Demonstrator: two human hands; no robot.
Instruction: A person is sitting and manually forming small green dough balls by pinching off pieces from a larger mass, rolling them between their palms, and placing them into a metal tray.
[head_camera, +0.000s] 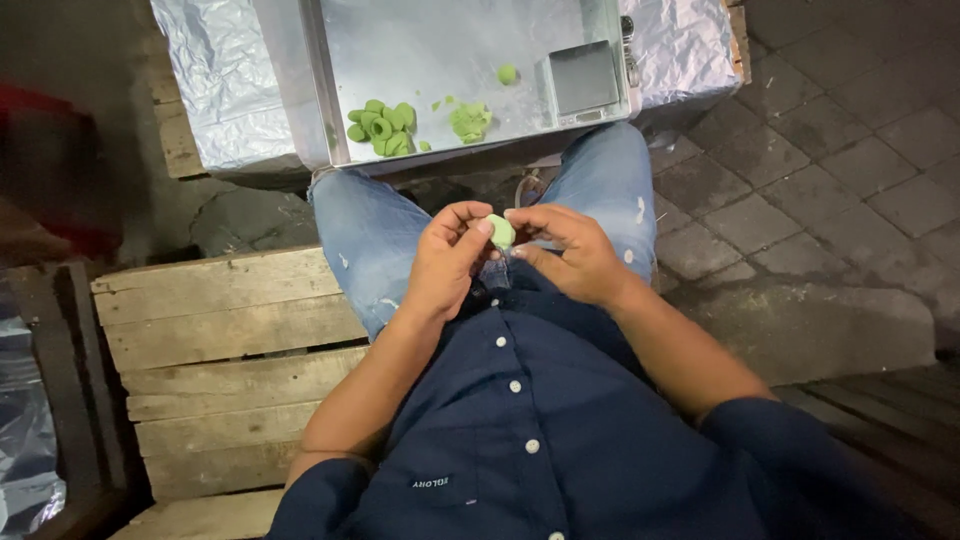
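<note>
Both hands, left hand (447, 250) and right hand (565, 250), are pinched around a small green dough piece (501, 231) over the lap, well short of the metal tray (440, 60). Looks like mid-shaping; next probably needs gentle, even pressing.

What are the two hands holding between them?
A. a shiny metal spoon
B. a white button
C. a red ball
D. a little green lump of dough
D: the left hand and the right hand meet above the lap and pinch a small pale green lump of dough between their fingertips, the same green as the dough pieces lying on the metal tray in front.
</note>
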